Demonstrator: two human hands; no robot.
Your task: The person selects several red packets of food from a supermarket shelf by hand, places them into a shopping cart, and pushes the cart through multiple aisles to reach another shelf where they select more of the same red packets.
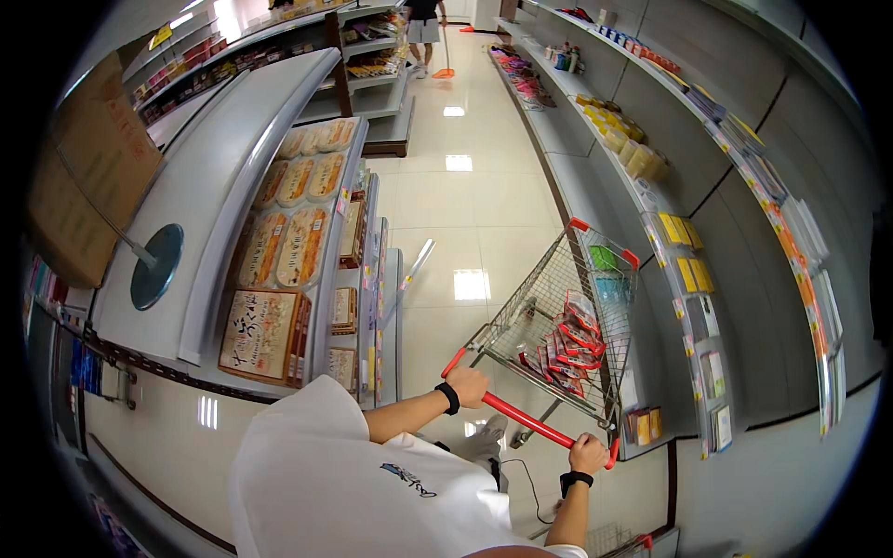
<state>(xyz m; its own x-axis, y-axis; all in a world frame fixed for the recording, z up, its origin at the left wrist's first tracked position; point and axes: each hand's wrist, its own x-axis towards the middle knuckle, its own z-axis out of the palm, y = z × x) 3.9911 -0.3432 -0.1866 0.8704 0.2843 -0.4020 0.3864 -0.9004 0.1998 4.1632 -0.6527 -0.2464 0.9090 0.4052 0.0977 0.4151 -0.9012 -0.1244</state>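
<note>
Both of my hands grip the red handlebar of a wire shopping cart (507, 321). My left hand (467, 386) is wrapped round the bar near its left end, a black band on the wrist. Close to the right end, my right hand (589, 454) is closed on the same bar, also with a dark wristband. In the cart's basket lies a pile of red and black packages (569, 349). A green item (605, 258) and a light blue item (612, 286) show near the cart's far end, seen through or beside the mesh.
Boxed goods stack on the left shelf unit (279, 270); a cardboard box (93, 177) stands on top. Along the right runs a long wall shelf (642, 186) with sparse goods. Down the tiled aisle (446, 205), a person (424, 28) stands by an orange dustpan or broom (445, 73).
</note>
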